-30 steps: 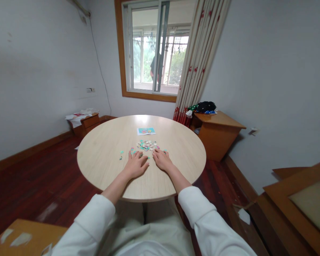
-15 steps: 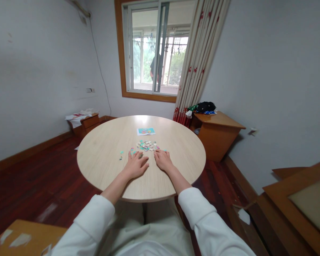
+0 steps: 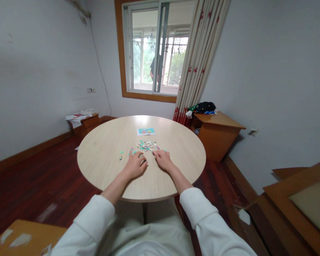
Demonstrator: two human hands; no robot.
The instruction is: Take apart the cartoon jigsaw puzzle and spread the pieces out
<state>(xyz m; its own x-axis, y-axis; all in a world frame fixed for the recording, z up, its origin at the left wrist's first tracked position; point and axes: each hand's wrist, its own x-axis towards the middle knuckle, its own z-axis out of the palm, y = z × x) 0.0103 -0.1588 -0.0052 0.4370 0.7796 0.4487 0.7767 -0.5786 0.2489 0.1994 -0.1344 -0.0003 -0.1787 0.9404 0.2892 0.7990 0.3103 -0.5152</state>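
A loose heap of jigsaw puzzle pieces (image 3: 147, 145), many with pale backs up and others turquoise or pink, lies on the round table (image 3: 101, 156). My left hand (image 3: 134, 165) rests just in front of the heap's left side, with a small dark puzzle piece (image 3: 144, 160) between thumb and forefinger. Turquoise pieces lie by its other fingertips. My right hand (image 3: 163, 159) is at the heap's near right edge, its fingers bent and closed at the tips on a small piece that is mostly hidden. A picture sheet (image 3: 146, 132) lies flat beyond the heap.
A few stray pieces (image 3: 121, 155) lie left of my left hand. Past the table's right side stands a wooden cabinet (image 3: 218, 121) with dark cloth (image 3: 206, 107) on top. A low drawer unit (image 3: 90, 122) with papers is at the back left. Someone (image 3: 154, 67) stands beyond the window.
My left thumb and forefinger have drawn together, and the dark piece has come nearer to me between them. The right fingertips have shifted slightly left.
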